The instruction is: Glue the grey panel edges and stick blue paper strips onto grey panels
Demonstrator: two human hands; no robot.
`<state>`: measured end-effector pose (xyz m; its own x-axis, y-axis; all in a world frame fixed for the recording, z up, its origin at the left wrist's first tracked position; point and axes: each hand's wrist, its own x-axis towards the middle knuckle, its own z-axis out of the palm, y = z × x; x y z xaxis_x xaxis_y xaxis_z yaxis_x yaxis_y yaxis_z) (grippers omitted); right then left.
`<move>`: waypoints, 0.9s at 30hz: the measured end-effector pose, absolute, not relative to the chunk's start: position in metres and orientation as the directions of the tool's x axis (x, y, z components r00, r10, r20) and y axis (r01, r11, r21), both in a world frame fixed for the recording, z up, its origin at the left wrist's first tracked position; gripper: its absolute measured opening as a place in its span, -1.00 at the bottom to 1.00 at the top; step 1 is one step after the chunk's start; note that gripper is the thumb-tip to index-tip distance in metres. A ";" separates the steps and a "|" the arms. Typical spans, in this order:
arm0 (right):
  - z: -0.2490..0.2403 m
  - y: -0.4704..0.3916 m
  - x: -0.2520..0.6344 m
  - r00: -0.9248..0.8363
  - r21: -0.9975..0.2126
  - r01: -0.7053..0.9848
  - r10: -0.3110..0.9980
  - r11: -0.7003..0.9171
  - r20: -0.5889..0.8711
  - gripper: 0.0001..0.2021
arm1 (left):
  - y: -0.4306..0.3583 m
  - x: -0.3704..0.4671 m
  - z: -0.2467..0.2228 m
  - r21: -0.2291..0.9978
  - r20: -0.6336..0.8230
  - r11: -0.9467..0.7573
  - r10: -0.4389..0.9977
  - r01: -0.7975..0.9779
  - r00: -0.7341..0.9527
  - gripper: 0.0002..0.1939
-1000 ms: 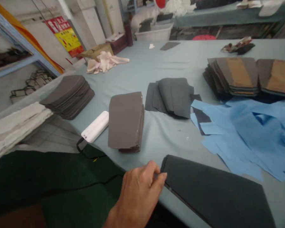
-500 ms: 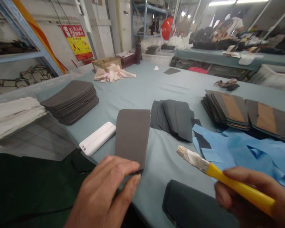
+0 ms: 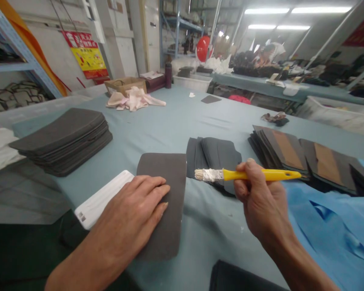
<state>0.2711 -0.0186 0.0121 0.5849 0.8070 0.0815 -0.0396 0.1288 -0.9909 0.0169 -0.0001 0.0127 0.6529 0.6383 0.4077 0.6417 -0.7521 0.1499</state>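
A yellow-handled paintbrush is gripped in my right hand, held level with its white-crusted bristles pointing left. The bristle tip hangs just right of a dark grey-brown panel with a rounded corner. My left hand lies flat on that panel, its fingers stretched out over the surface. Partly under the left wrist and beside the panel is a white rectangular object. Behind the brush sits a fanned pile of dark grey pieces, partly hidden by it.
A tall stack of dark panels stands at the left edge of the blue-green table. Panels with brown strips and blue sheet material lie to the right. A dark folded piece is at the front.
My left hand has let go of the panel's near edge and moved up to lie flat on it. My right hand has brought the paintbrush left and up, towards the panel's right edge.
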 end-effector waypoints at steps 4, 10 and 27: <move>0.011 0.006 0.269 0.571 -0.983 -0.016 0.809 0.182 0.140 -0.49 | 0.003 0.017 0.014 0.089 0.409 -0.763 0.614 0.640 0.675 -0.68; 0.013 0.033 0.261 0.533 -0.968 0.061 0.812 0.243 0.238 -0.53 | 0.005 0.015 0.013 0.078 0.438 -0.765 0.602 0.639 0.668 -0.71; 0.019 0.045 0.258 0.481 -0.940 0.214 0.809 0.264 0.337 -0.64 | 0.004 0.015 0.010 0.117 0.450 -0.753 0.621 0.647 0.641 -0.73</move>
<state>0.2580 0.0453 0.0188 0.4810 0.8094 0.3369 0.2143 0.2641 -0.9404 0.0152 0.0038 0.0100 0.6414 0.6213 0.4500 0.6474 -0.7531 0.1171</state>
